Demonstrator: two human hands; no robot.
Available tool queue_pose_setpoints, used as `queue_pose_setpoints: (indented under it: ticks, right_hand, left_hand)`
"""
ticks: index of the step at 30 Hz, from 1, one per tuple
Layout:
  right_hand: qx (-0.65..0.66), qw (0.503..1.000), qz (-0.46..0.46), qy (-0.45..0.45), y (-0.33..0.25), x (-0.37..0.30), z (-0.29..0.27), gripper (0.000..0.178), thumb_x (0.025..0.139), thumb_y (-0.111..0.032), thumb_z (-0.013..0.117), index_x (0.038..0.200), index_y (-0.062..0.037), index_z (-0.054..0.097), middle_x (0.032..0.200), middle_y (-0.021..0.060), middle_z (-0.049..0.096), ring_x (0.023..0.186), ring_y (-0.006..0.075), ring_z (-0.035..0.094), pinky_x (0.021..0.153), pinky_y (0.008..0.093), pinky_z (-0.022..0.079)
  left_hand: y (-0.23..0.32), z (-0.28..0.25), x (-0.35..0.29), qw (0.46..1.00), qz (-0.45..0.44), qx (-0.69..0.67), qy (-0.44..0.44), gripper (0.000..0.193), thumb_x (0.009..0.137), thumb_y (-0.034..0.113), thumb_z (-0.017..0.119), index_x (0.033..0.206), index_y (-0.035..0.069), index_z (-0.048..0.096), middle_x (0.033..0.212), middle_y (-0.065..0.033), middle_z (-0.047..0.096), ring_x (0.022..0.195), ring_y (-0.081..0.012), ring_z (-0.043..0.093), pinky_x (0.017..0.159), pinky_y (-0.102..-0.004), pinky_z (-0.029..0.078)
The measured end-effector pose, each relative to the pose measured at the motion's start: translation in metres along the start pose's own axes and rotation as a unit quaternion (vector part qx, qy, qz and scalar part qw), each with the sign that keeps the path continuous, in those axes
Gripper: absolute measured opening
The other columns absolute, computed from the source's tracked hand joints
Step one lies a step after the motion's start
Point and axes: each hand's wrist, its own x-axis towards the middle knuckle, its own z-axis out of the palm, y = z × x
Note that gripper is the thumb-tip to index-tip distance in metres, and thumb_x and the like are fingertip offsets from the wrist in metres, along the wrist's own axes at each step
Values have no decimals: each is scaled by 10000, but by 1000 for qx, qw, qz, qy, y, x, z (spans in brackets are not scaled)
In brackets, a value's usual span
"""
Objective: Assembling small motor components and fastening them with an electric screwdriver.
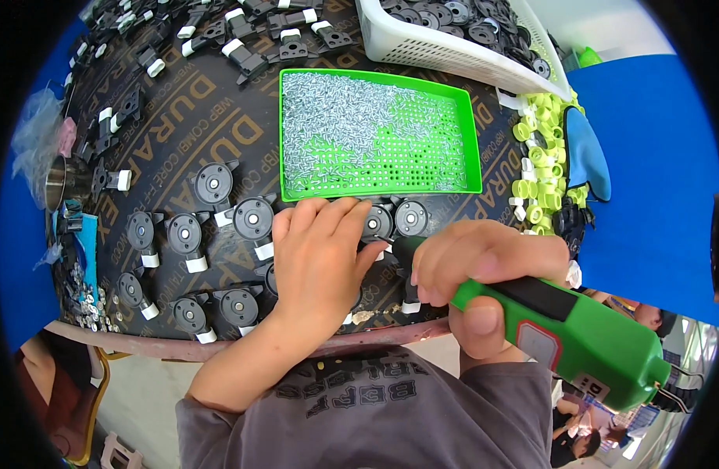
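Note:
My right hand (pixel 484 270) is wrapped around a green electric screwdriver (pixel 586 336) with a black grip panel, its nose pointing left toward my left hand. My left hand (pixel 320 254) lies over the black parts, back of the hand up. Its index finger and thumb close around a black part with a round disc (pixel 377 222), beside the screwdriver's tip. The bit's exact contact is hard to see. A second disc-topped part (pixel 411 217) sits just right of it. More such parts with white ends, like this one (pixel 253 218), stand in loose rows to the left.
Beyond my hands lies a green perforated tray (pixel 475 148) of small silver screws. A white basket (pixel 453 59) of black discs is at the back right. Yellow-green rings (pixel 541 156) line the right side, near a blue piece (pixel 588 156). Black brackets (pixel 242 59) crowd the far left.

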Motion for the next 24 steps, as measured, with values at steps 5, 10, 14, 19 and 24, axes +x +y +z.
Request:
queue_pose_setpoints:
  ticks: [5, 10, 14, 19, 24]
  right_hand:
    - [-66, 990, 7, -128, 1, 10, -4, 336, 884, -314, 724, 955, -79, 495, 615, 64, 566, 506, 214, 544, 501, 351, 478]
    - [-81, 995, 55, -21, 2, 4, 5, 211, 860, -96, 697, 935, -25, 513, 662, 87, 585, 563, 175, 572, 526, 311, 475]
    - [-17, 1000, 22, 5, 8, 4, -6, 273, 857, 23, 665, 1056, 3, 479, 710, 105, 605, 614, 152, 581, 554, 289, 465]
    - [-38, 993, -43, 101, 18, 19, -23, 305, 970, -200, 578, 1129, -67, 354, 684, 118, 592, 590, 193, 588, 547, 325, 494]
    - [-123, 984, -52, 119, 49, 30, -34, 169, 968, -120, 518, 1090, -53, 422, 597, 85, 498, 478, 168, 468, 456, 322, 444]
  left_hand:
    - [1, 0, 2, 1000, 0, 2, -6, 490, 672, 185, 804, 1115, 56, 642, 1065, -32, 656, 978, -226, 548, 876, -388, 382]
    - [2, -2, 3, 1000, -4, 3, -22, 472, 686, 184, 794, 1111, 51, 637, 1031, -37, 662, 965, -230, 547, 863, -389, 382]
    - [2, 1, 2, 1000, -5, -3, -14, 458, 701, 192, 784, 1108, 42, 636, 1025, -44, 663, 966, -234, 550, 862, -387, 382]
    - [2, 3, -1, 1000, 8, -17, -22, 467, 713, 181, 778, 1135, 38, 636, 1079, -50, 663, 998, -233, 552, 875, -386, 382]
    - [7, 2, 1, 999, -2, -15, -38, 487, 729, 206, 780, 1154, 21, 632, 1124, -64, 654, 1025, -239, 546, 893, -394, 378]
